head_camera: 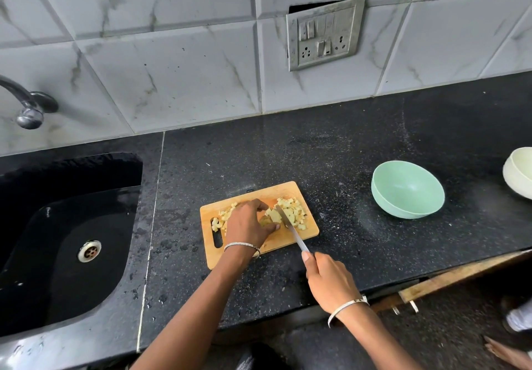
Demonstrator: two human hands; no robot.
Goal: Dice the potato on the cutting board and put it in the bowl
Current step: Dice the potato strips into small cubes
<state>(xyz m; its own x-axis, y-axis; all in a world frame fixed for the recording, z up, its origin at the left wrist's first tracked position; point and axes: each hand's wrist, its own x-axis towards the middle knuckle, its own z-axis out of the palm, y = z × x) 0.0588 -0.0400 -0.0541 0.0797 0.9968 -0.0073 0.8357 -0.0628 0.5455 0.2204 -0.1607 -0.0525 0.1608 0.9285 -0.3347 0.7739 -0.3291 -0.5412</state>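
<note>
A small wooden cutting board (288, 191) lies on the black counter. On it my left hand (247, 222) holds down the uncut piece of potato (273, 216), fingers curled over it. My right hand (329, 280) grips the handle of a knife (293, 230), whose blade rests against the potato piece. A pile of diced potato (296, 211) lies on the board to the right of the blade, and more dice (223, 217) lie at the left near the board's handle slot. A mint green bowl (407, 194) stands empty to the right of the board.
A black sink (66, 243) with a metal drain sits at the left under a tap (28, 104). A cream bowl (519, 171) stands at the right edge. A switch and socket plate (325, 34) is on the tiled wall. The counter's front edge runs near my right wrist.
</note>
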